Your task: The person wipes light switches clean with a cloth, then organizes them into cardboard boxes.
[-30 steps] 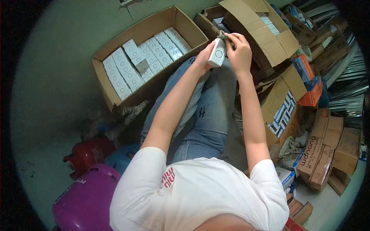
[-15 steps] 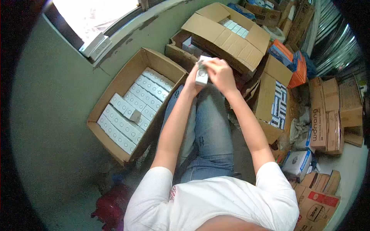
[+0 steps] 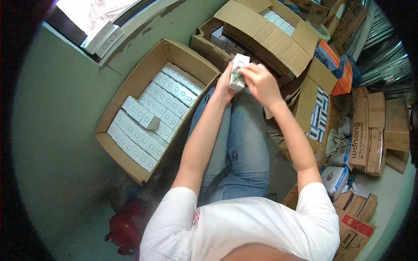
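A small white box [image 3: 238,80] with a ring mark on its side is held up above my knees. My left hand [image 3: 225,85] is wrapped round its left side. My right hand [image 3: 260,82] touches the face of the box with bent fingers, at a small greyish piece too blurred to make out. To the left stands an open cardboard carton [image 3: 117,100] holding rows of similar white boxes [image 3: 165,98], with a short row lying raised on top of the others.
Behind my hands is an open carton [image 3: 261,32] with white boxes inside. Another carton [image 3: 305,108] with blue-and-white packs stands to the right. White boxes [image 3: 102,39] rest on the window sill. Stacked cartons [image 3: 365,130] stand far right, and a red object [image 3: 128,226] lies lower left.
The view has shifted slightly. The white box has tilted in my left hand, and my right fingers have moved down along its face.
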A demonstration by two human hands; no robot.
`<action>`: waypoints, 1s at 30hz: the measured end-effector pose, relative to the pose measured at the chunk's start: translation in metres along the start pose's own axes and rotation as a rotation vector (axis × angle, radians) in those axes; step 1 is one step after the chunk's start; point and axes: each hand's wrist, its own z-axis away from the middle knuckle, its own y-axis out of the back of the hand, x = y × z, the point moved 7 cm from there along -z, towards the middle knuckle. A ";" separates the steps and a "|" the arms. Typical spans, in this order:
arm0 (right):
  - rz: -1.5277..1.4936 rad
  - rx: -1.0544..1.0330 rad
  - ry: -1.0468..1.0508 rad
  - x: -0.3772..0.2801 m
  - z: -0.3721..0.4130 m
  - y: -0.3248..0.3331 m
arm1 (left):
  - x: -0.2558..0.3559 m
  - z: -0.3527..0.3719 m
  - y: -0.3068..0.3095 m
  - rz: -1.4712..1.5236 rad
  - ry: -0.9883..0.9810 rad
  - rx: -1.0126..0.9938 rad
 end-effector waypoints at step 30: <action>-0.043 0.152 -0.036 0.027 0.009 -0.005 | -0.006 -0.002 -0.002 -0.164 -0.085 0.063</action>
